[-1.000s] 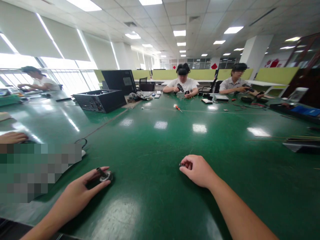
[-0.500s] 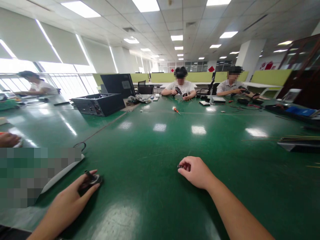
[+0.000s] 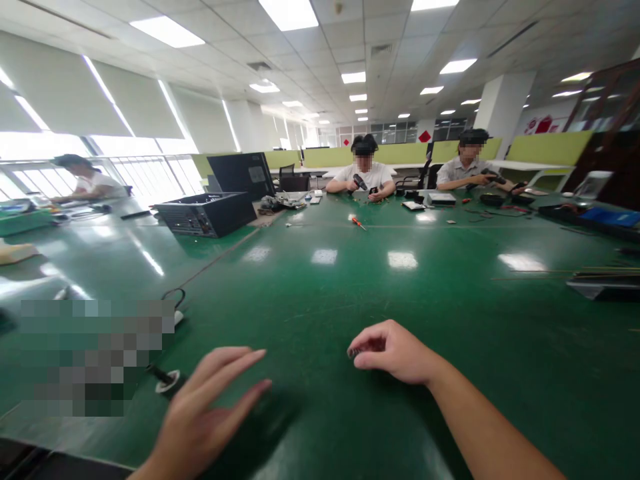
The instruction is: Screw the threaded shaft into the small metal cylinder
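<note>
My left hand [image 3: 215,393] hovers over the green table [image 3: 300,300] with thumb and fingers apart and nothing between them. Just to its left stands a dark round part with a pale ring and a short upright stem [image 3: 167,381]; its exact kind is unclear. My right hand [image 3: 393,353] is closed in a pinch near the middle of the table. Between its thumb and fingertips is a small dark ridged piece [image 3: 355,353], mostly hidden by the fingers and too small to name.
An open black computer case [image 3: 205,213] stands at the back left. An orange screwdriver [image 3: 358,223] lies farther off in the middle. Across the table sit two people handling tools, and another person is at far left. A dark tray with blue contents [image 3: 610,217] is at right.
My left hand has let go of the dark stemmed part and moved right, fingers spread. The part stays on the table. My right hand still pinches its small piece. The view has shifted slightly.
</note>
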A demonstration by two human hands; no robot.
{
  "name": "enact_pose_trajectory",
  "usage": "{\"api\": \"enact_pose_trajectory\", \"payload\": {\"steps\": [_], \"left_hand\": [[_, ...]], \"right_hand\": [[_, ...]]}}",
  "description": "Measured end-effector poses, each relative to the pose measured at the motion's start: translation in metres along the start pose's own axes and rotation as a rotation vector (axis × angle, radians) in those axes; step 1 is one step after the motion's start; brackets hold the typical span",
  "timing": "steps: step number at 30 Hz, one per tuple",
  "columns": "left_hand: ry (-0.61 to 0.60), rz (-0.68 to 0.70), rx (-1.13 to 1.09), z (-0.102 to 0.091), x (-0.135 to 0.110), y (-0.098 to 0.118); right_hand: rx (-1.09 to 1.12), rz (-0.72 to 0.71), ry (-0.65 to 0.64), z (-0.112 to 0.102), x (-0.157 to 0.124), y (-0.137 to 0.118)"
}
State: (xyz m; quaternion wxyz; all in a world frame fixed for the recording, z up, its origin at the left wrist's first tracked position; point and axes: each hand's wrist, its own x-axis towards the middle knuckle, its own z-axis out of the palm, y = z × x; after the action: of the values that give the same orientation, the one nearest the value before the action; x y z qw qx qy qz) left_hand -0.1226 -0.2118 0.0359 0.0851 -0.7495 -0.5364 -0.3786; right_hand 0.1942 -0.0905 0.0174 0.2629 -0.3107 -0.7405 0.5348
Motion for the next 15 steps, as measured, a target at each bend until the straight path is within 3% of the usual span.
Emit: {"api": "enact_pose_trajectory", "payload": {"steps": [2,6,10,15], "left_hand": [[-0.175,0.161,-0.161,0.029,0.024,0.035],[-0.346,0.442,-0.494,0.08,0.058,0.082],[-0.256,0.398,-0.664,0.102,0.063,0.093],[-0.19,0.277,-0.777,0.093,0.054,0.093]], "right_hand": [[0.122,0.025,-0.173,0.001,-0.003,-0.001],[0.295,0.039,-0.357,-0.002,-0.009,0.003],[0.391,0.044,-0.345,-0.009,-0.014,0.003],[0.439,0.071,-0.339,-0.008,-0.013,-0.001]]}}
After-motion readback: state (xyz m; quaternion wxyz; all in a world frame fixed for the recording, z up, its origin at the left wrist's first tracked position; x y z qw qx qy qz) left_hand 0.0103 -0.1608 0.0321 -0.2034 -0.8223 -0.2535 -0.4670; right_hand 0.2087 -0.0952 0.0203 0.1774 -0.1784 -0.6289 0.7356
